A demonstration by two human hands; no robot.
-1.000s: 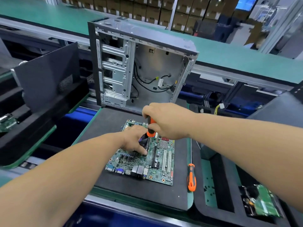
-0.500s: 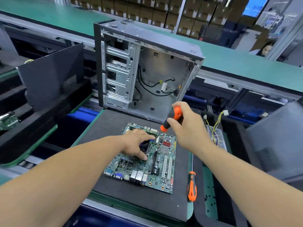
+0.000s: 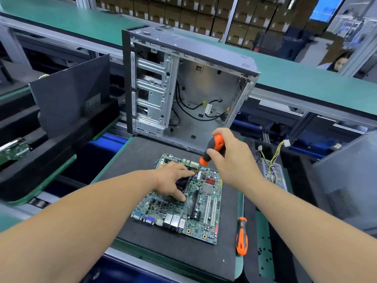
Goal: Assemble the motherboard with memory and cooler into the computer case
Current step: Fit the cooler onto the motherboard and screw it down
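- Green, the motherboard (image 3: 183,203) lies flat on a dark foam mat (image 3: 130,160) on the counter, just in front of the open computer case (image 3: 183,82), which stands upright behind it and is not yet loaded.
- A screwdriver (image 3: 213,149) with an orange-and-black handle is held in the curled fingers of the right hand (image 3: 230,158), its shaft slanted down to the board's far middle.
- The left hand (image 3: 172,180) is laid over a dark part, judged to be the cooler, with fingers spread and pressing rather than wrapped round anything.
- The step in hand is judged to be the fastening of the cooler; the shaft would best be brought square to the screw before any turning, since a slanted tip is likely to slip onto nearby components.
- Downward pressure from the left hand should be kept even, so the cooler is seated level.
- The screw head and tool tip are hidden behind the left hand's fingers, so engagement cannot be told.
- Most of the cooler is covered, and whether memory is fitted cannot be made out.
- A second screwdriver (image 3: 241,235) lies on the mat's right edge.
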